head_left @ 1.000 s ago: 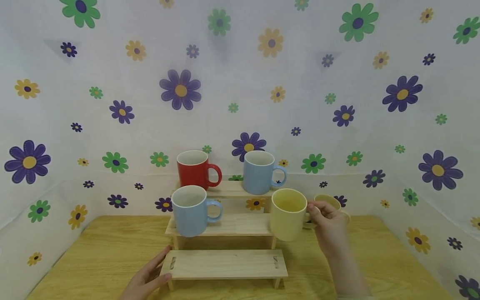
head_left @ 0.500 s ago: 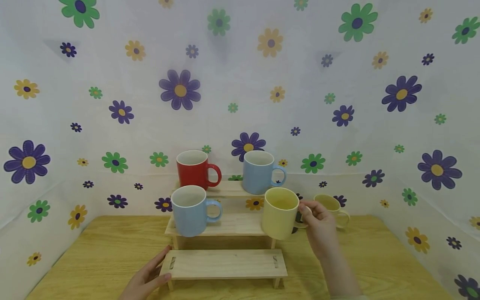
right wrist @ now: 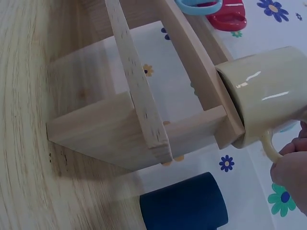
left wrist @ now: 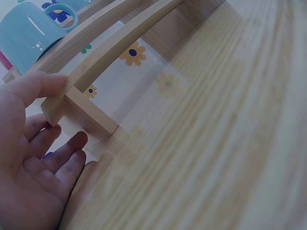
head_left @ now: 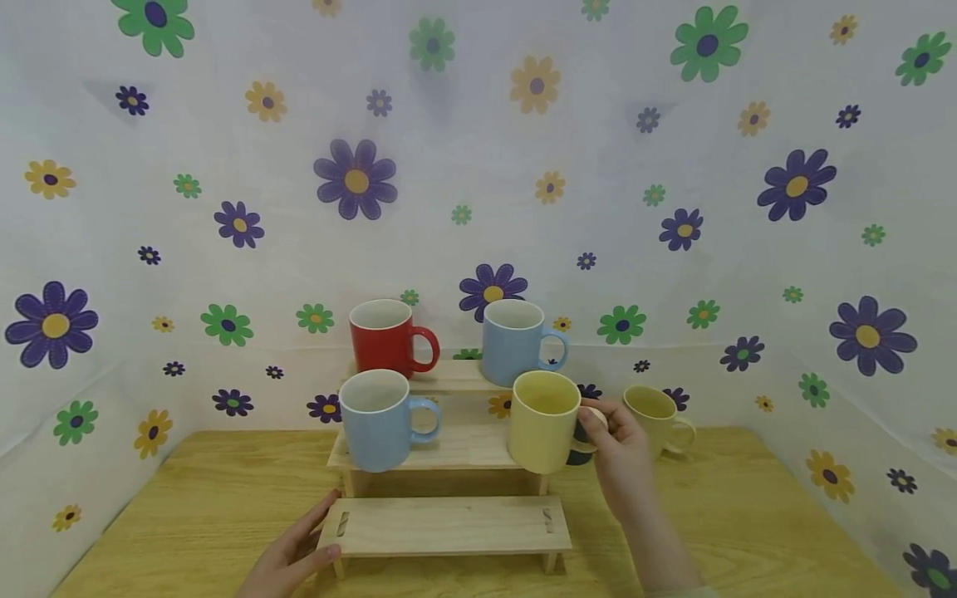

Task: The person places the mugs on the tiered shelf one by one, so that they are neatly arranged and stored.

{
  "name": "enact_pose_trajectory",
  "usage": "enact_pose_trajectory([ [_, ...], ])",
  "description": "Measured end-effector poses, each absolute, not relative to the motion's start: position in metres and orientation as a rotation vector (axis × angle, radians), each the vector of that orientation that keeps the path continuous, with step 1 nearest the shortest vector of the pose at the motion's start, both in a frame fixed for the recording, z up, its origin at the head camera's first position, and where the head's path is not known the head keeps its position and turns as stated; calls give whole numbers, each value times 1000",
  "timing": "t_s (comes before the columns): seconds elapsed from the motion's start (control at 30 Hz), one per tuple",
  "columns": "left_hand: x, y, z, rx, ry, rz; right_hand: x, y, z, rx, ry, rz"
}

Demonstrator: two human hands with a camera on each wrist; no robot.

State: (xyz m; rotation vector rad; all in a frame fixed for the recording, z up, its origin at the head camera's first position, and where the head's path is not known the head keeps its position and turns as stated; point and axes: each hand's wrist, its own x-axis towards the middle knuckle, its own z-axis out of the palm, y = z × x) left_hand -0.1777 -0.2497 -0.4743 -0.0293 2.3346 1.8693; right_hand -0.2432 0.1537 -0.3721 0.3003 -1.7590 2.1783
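My right hand pinches the handle of a yellow mug at the right end of the middle step of a wooden tiered shelf. In the right wrist view the mug's base is right at the board; whether its whole base rests there cannot be told. My left hand holds the left end of the lowest step, the thumb at its front corner and the index finger at the back. A light blue mug stands on the middle step's left. On the top step stand a red mug and another light blue mug.
A second yellow mug stands on the wooden table to the right of the shelf. Beside the shelf is a dark blue mug, mostly hidden in the head view by my right hand and the held mug. Flower-patterned cloth surrounds the table.
My right hand has moved the yellow mug left and slightly up in view, over the middle step's right end. More of the second yellow mug shows. My left hand stays put.
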Motion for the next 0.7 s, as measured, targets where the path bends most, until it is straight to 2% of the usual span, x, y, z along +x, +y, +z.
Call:
enact_pose_trajectory([
  [0.7,-178,-248,-473,-70,2318,1876,-249,130,-380,421,-1939,2090],
])
